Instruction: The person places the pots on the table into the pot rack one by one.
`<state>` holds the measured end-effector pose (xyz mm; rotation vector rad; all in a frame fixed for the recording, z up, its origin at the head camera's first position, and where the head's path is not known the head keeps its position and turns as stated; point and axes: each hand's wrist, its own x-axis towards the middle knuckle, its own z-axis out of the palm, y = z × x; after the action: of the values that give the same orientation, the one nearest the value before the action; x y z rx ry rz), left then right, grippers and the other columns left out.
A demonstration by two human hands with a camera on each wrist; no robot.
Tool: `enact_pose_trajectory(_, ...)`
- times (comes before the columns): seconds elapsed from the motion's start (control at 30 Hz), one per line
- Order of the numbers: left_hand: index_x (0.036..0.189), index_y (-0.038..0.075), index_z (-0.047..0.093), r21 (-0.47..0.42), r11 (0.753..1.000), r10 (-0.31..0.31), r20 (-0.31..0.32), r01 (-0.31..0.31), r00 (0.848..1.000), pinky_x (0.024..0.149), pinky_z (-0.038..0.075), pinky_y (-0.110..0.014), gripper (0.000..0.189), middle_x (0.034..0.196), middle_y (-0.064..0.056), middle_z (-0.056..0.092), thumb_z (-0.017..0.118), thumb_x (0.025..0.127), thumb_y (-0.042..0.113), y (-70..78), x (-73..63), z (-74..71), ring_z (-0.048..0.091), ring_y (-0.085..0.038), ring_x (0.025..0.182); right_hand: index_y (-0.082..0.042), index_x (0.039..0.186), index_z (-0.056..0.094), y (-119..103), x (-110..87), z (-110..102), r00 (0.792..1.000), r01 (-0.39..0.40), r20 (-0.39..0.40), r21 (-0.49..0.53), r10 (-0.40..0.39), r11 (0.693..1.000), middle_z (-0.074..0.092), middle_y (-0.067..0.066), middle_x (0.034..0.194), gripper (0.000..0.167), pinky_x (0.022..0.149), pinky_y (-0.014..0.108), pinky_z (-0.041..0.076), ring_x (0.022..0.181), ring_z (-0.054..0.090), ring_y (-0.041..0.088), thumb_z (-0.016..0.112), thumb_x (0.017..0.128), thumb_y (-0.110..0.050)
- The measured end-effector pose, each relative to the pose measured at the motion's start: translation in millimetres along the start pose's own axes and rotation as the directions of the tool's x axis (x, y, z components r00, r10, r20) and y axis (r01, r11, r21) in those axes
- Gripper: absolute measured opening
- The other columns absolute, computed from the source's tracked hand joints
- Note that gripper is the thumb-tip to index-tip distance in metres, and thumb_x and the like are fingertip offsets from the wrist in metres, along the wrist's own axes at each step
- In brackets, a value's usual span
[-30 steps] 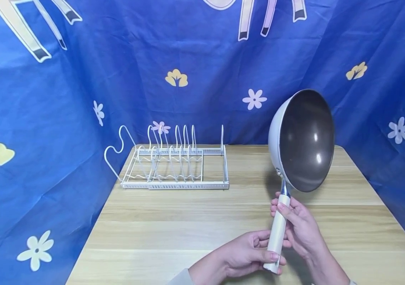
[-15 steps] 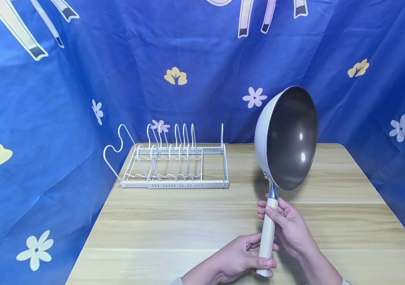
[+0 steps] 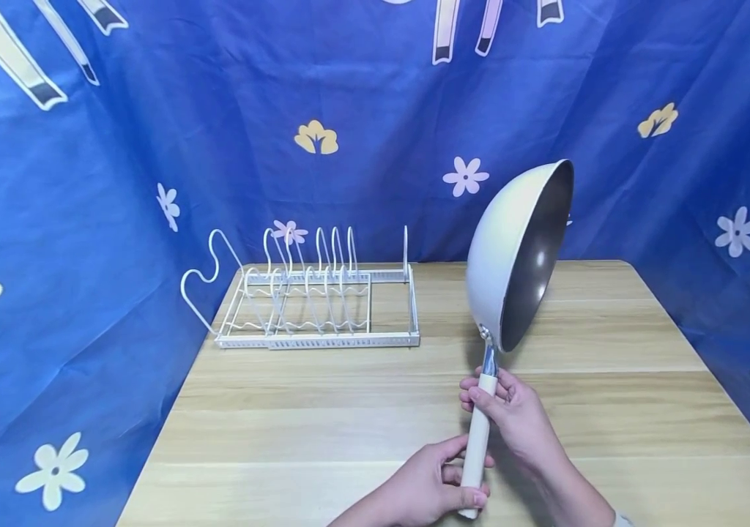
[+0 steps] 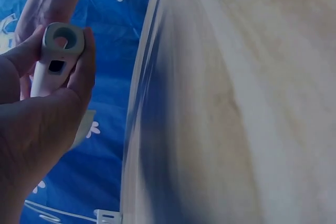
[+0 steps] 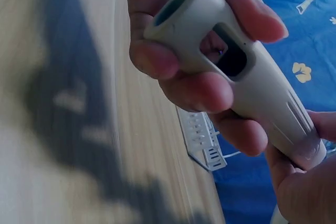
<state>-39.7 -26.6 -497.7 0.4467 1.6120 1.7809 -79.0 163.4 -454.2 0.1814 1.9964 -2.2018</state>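
A wok [image 3: 503,241], white outside and dark inside, is held up over the right half of the table with its bowl on edge, the dark side facing right. Its cream handle [image 3: 477,446] points down towards the front. My right hand [image 3: 520,417] grips the handle's upper part just below the metal neck. Around its lower end my left hand [image 3: 431,479] pinches with thumb and fingers. The right wrist view shows the handle [image 5: 273,93] close up, with a slot and an open hanging hole at its end; the left wrist view looks at that end too.
A white wire rack [image 3: 316,340] with several upright dividers stands at the back left of the wooden table [image 3: 322,402]. Blue patterned cloth [image 3: 375,146] hangs behind the table and along both sides.
The wok and both hands have shifted left. The bowl has turned about its handle, so more of the white outside shows and less of the dark inside.
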Motion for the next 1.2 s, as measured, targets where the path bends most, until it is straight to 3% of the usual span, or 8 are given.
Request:
enact_pose_trajectory(0.17, 0.140, 0.004, 0.061, 0.041, 0.999, 0.000, -0.018, 0.001, 1.000, 0.074, 0.062, -0.015, 0.054, 0.095, 0.001, 0.080, 0.083, 0.092, -0.002, 1.0, -3.5, 1.3, 0.075, 0.000, 0.085, 0.013, 0.145, 0.042, 2, -0.7, -1, 0.995, 0.015, 0.094, -0.020, -0.013, 1.000, 0.078, 0.006, 0.118, 0.049, 0.097, 0.026, 0.065, 0.104, 0.078, 0.014, 0.067, 0.105, -0.004)
enact_pose_trajectory(0.37, 0.138, 0.006, 0.059, 0.087, 0.996, 0.015, -0.032, -0.012, 0.999, 0.072, 0.060, -0.016, 0.059, 0.092, 0.009, 0.076, 0.087, 0.087, 0.001, 0.3, -11.8, -2.2, 0.076, -0.001, 0.084, 0.015, 0.142, 0.041, 5, -3.1, 2, 0.973, 0.087, 0.216, -0.026, -0.079, 0.996, 0.077, 0.005, 0.119, 0.049, 0.099, 0.029, 0.065, 0.108, 0.078, 0.014, 0.066, 0.106, -0.006)
enact_pose_trajectory(0.63, 0.139, 0.007, 0.051, 0.077, 0.996, 0.035, -0.018, -0.033, 0.999, 0.072, 0.063, -0.016, 0.066, 0.108, -0.002, 0.075, 0.088, 0.086, -0.002, 4.9, -18.2, -7.3, 0.077, -0.002, 0.083, 0.020, 0.141, 0.040, 6, -4.2, 7, 0.934, 0.189, 0.301, 0.044, -0.193, 0.981, 0.076, 0.000, 0.119, 0.048, 0.100, 0.028, 0.065, 0.108, 0.078, 0.012, 0.064, 0.107, -0.003)
enact_pose_trajectory(0.9, 0.140, 0.008, 0.048, 0.070, 0.996, 0.062, 0.009, -0.063, 0.998, 0.078, 0.064, -0.016, 0.067, 0.111, -0.011, 0.077, 0.088, 0.087, 0.000, 9.7, -23.5, -10.7, 0.078, -0.002, 0.085, 0.001, 0.137, 0.050, 7, -1.6, 11, 0.896, 0.251, 0.354, 0.096, -0.269, 0.963, 0.075, -0.004, 0.121, 0.032, 0.102, 0.029, 0.064, 0.109, 0.078, 0.011, 0.061, 0.107, 0.000)
enact_pose_trajectory(1.03, 0.143, 0.008, 0.046, 0.095, 0.994, 0.059, 0.026, -0.062, 0.998, 0.082, 0.063, -0.016, 0.068, 0.108, -0.012, 0.080, 0.087, 0.089, 0.003, 14.5, -27.4, -11.4, 0.078, -0.001, 0.086, 0.003, 0.137, 0.050, 4, -1.9, 13, 0.858, 0.281, 0.404, 0.146, -0.317, 0.948, 0.075, -0.002, 0.123, 0.031, 0.103, 0.031, 0.064, 0.112, 0.077, 0.011, 0.059, 0.107, 0.002)
enact_pose_trajectory(1.2, 0.145, 0.010, 0.049, 0.135, 0.990, 0.044, 0.007, -0.044, 0.999, 0.083, 0.062, -0.016, 0.066, 0.096, 0.004, 0.078, 0.088, 0.091, 0.008, 25.7, -35.8, -12.1, 0.077, 0.000, 0.083, 0.007, 0.137, 0.048, -3, -3.2, 16, 0.774, 0.315, 0.479, 0.276, -0.414, 0.908, 0.074, 0.002, 0.127, 0.029, 0.106, 0.033, 0.063, 0.116, 0.075, 0.012, 0.054, 0.108, 0.007)
